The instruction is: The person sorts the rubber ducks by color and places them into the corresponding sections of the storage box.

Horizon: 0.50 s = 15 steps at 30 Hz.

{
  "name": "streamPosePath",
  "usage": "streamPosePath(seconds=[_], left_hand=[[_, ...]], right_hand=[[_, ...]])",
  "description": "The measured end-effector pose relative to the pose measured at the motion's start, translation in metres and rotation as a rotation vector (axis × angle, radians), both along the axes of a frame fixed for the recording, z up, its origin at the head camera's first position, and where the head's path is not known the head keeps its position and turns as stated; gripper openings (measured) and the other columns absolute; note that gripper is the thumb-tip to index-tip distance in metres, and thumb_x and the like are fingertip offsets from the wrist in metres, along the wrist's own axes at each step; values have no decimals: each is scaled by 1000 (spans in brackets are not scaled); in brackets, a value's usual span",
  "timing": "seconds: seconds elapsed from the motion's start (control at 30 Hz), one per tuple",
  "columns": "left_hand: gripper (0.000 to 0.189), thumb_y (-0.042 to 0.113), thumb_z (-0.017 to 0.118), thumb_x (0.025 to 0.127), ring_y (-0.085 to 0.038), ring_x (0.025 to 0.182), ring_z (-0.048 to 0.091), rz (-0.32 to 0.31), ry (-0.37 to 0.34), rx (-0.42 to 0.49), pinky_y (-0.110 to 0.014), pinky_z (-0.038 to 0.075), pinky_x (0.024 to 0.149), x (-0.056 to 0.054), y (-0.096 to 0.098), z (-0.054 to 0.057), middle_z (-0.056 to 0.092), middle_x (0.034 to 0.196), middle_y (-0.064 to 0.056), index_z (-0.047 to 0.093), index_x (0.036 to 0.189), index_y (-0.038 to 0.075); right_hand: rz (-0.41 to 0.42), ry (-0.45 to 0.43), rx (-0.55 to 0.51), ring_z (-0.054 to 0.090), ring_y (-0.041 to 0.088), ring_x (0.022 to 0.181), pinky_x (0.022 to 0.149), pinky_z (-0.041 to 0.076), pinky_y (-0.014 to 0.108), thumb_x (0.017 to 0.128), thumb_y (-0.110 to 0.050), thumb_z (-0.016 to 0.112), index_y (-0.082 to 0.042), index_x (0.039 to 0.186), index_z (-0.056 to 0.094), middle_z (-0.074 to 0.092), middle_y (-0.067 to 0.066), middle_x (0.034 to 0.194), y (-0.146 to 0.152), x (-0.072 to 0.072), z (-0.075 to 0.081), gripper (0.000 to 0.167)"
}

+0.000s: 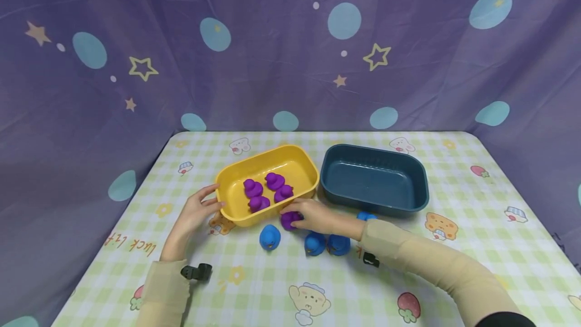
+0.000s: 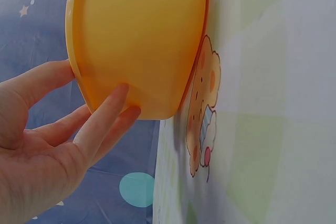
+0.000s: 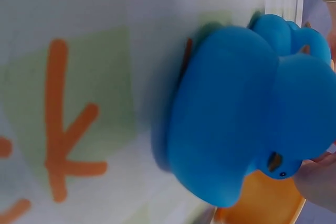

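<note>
Evidently the purple duck (image 1: 289, 220) was in the grip of the right hand (image 1: 315, 215), whose thumb and fingers were curled round it, just outside the near wall of the yellow bin (image 1: 236, 193); whether it touched the cloth could not be told. Inside that bin sat four other purple ducks (image 1: 258, 203), grouped close together. The left hand (image 1: 192, 212) had its fingers spread and fairly straight, their tips touching the bin's left end without curling round it. Near the held duck, one blue duck (image 1: 270, 237) stood alone to the left, while two more blue ducks (image 1: 314, 243) were side by side below the right wrist. Another, partly hidden by that arm, lay near the dark teal bin (image 1: 372, 180). Beneath everything spread a checked tablecloth (image 1: 263, 286), with a purple curtain (image 1: 272, 69) behind
</note>
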<state>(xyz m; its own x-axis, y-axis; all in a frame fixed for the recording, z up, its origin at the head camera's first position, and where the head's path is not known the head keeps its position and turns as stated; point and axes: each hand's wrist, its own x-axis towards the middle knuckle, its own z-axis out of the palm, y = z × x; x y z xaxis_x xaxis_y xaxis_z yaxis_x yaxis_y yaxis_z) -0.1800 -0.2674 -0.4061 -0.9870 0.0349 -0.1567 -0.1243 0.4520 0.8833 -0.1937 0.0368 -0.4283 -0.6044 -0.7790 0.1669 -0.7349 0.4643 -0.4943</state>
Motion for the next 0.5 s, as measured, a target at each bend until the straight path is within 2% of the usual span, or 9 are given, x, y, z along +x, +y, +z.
streamPosePath(seconds=[0.5], left_hand=[[62,11,59,83,-36,117,42,-6,7,-4,-42,37,95,0,0,-1,24,141,-21,29,136,1]], right_hand=[[6,-33,-66,55,16,95,82,46,20,77,-5,67,-6,102,64,62,5,101,-2,2,-4,25]])
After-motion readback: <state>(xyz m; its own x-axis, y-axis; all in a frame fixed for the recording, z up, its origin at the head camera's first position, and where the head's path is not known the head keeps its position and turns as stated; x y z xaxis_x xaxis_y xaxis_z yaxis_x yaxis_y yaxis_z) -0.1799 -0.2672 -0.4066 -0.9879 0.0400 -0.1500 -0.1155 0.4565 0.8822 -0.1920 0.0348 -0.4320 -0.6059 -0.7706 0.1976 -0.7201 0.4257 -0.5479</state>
